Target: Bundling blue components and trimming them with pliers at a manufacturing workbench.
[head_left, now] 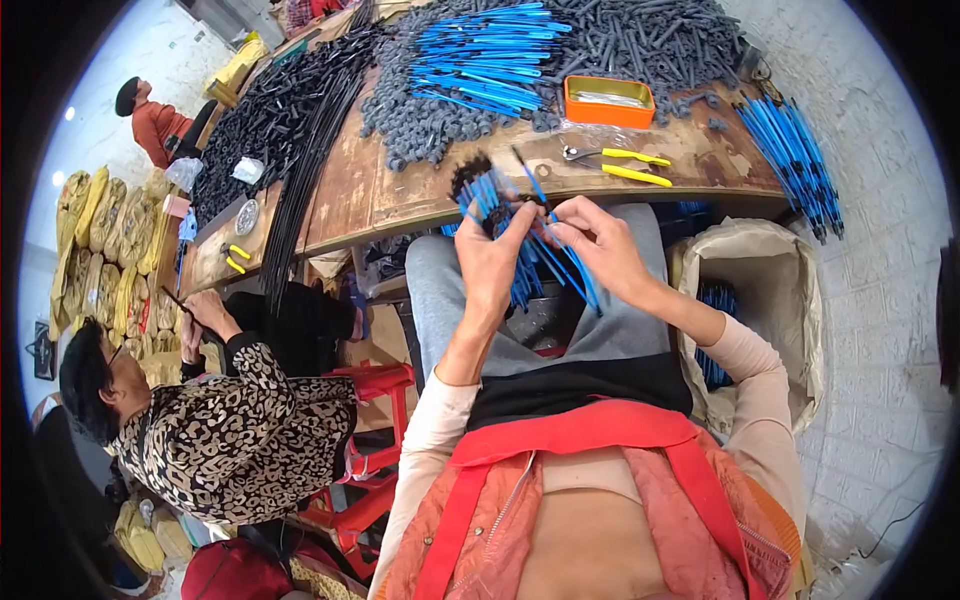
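Apparent single-rod handling: the left hand (486, 258) is clamped around a bundle of blue rods (525, 280) above the lap (436, 290), the right hand (608, 250) pinching a black-tipped blue rod (535, 180), presumably calling next for fingertip control; an orange tin (606, 115) holds pale slender pieces (610, 99), a beige-lined bin (806, 300) more blue rods (715, 320).

Can't read any text, numbers or signs here tbh, any print on the stacked sacks (107, 212) or the orange tin (608, 115) is just too small to make out.
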The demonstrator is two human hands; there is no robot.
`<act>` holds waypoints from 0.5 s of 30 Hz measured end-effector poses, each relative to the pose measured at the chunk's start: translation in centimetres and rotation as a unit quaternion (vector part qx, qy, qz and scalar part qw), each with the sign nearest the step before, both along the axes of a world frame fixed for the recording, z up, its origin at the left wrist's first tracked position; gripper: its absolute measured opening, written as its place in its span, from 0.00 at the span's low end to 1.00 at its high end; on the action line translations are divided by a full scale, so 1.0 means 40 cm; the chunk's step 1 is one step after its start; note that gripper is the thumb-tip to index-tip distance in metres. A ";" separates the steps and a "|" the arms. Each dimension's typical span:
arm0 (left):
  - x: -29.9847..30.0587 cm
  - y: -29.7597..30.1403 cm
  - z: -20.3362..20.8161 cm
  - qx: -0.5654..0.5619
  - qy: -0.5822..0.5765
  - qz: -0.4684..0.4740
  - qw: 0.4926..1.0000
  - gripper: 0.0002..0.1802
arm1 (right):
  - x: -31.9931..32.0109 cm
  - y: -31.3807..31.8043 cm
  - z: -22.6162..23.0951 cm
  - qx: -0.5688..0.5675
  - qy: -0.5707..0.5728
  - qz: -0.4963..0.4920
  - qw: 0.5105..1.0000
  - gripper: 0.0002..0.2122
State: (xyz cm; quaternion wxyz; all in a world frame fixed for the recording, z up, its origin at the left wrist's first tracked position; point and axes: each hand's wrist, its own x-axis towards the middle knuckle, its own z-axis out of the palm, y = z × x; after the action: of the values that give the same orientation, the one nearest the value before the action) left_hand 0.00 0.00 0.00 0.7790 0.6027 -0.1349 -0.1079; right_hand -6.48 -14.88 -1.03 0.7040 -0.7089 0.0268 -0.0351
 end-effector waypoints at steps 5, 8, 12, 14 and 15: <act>-0.058 0.052 -0.008 -0.056 0.102 -0.067 0.991 0.10 | -0.022 -0.038 -0.012 -0.354 -0.204 0.138 0.902 0.12; -0.101 0.094 -0.023 -0.009 0.169 -0.166 0.972 0.11 | -0.039 -0.078 0.046 -0.384 -0.054 0.334 0.859 0.15; -0.071 0.097 0.033 0.040 0.202 -0.139 0.969 0.13 | 0.096 -0.215 0.099 -0.476 -0.126 0.173 0.853 0.13; -0.014 0.067 0.056 0.073 0.159 -0.140 0.975 0.14 | 0.212 -0.315 0.118 -0.529 -0.152 0.031 0.834 0.11; 0.023 0.049 0.044 0.093 0.096 -0.150 0.980 0.14 | 0.275 -0.371 0.118 -0.569 -0.165 -0.023 0.805 0.11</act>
State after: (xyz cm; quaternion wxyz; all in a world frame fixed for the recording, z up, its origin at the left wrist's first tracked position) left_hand 0.90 1.95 1.76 0.7040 0.6321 -0.1375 -0.2931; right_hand 4.53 -29.73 3.70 0.1669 -0.9650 -0.0983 -0.1768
